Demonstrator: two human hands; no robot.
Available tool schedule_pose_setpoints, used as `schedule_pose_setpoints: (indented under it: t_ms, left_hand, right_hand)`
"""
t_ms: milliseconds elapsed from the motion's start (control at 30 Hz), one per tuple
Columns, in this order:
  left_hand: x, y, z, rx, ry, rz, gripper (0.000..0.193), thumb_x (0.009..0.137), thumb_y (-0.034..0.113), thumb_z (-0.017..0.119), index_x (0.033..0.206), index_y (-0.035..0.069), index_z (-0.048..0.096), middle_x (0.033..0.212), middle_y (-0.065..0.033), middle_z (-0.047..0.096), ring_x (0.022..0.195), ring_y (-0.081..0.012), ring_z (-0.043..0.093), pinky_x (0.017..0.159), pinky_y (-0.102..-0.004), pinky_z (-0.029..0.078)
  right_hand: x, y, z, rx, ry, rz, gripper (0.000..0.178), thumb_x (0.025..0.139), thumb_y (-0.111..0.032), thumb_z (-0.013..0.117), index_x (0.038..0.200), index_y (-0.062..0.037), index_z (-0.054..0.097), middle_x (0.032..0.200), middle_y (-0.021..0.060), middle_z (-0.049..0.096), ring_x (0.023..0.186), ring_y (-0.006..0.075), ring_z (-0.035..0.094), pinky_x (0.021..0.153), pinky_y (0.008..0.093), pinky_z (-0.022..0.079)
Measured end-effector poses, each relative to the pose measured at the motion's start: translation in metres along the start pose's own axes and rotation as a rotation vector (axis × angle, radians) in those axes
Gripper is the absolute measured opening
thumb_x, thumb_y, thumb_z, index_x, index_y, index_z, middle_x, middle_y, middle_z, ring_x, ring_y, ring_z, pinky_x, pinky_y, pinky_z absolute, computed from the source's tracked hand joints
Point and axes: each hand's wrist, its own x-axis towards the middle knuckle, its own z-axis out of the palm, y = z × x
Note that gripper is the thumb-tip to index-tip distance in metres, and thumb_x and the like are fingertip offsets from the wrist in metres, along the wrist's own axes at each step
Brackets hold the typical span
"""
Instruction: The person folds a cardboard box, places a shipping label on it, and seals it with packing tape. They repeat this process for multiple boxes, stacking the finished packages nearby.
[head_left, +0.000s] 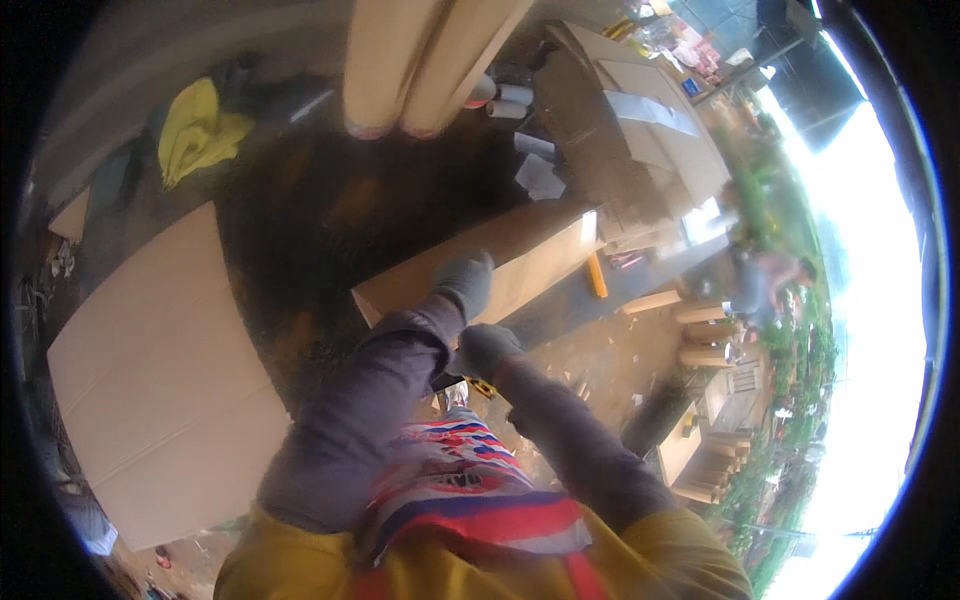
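Observation:
A long brown cardboard box point(535, 265) lies in front of me on a dark surface, its near edge running from lower left to upper right. My left hand point(464, 284), in a grey glove, is at this edge with its fingers curled against the cardboard. Just below it, nearer to my body, my right hand point(488, 350) is closed in a grey glove. Whatever its fingers hold is hidden. A small yellow-and-black object point(482, 387) shows under the right hand; I cannot tell whether the hand touches it.
At the left lies a large flat cardboard sheet point(165, 375). Two tall cardboard rolls point(390, 70) stand at the back, with a yellow cloth point(197, 135) to their left. Stacked cardboard point(650, 130) fills the back right. A blurred person point(765, 285) is farther off at the right.

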Motion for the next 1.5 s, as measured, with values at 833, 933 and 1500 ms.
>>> schedule_pose_setpoints:
  t_ms: [833, 933, 1500]
  left_hand:
    - [0.014, 0.012, -0.032, -0.27, -0.305, 0.07, 0.068, 0.093, 0.053, 0.051, 0.142, 0.006, 0.044, 0.147, -0.0202, 0.042, 0.135, -0.0351, 0.041, 0.112, -0.0414, 0.031]
    - [0.031, -0.018, 0.001, -0.439, -0.416, -0.149, 0.06, 0.098, 0.051, 0.044, 0.141, 0.009, 0.047, 0.147, -0.0185, 0.043, 0.134, -0.0357, 0.042, 0.112, -0.042, 0.032]
    - [0.038, 0.1, -0.058, 0.0, 0.058, 0.007, 0.061, 0.081, 0.03, 0.074, 0.133, 0.006, 0.052, 0.134, -0.0163, 0.056, 0.117, -0.0334, 0.058, 0.099, -0.046, 0.044]
  right_hand:
    - [0.27, 0.193, -0.073, -0.045, 0.328, -0.608, 0.029, 0.09, -0.029, 0.062, 0.116, -0.0193, 0.068, 0.123, 0.0124, 0.06, 0.111, 0.0325, 0.059, 0.096, 0.0452, 0.047]
    - [0.278, 0.203, -0.046, -0.056, 0.669, -0.723, 0.029, 0.088, -0.027, 0.063, 0.115, -0.0187, 0.069, 0.114, 0.0122, 0.064, 0.104, 0.0306, 0.062, 0.092, 0.0431, 0.049]
    - [0.067, 0.403, 0.022, 0.395, 0.592, 0.571, 0.035, 0.084, -0.024, 0.066, 0.115, -0.0112, 0.056, 0.108, 0.0165, 0.059, 0.095, 0.0411, 0.061, 0.077, 0.0495, 0.051]
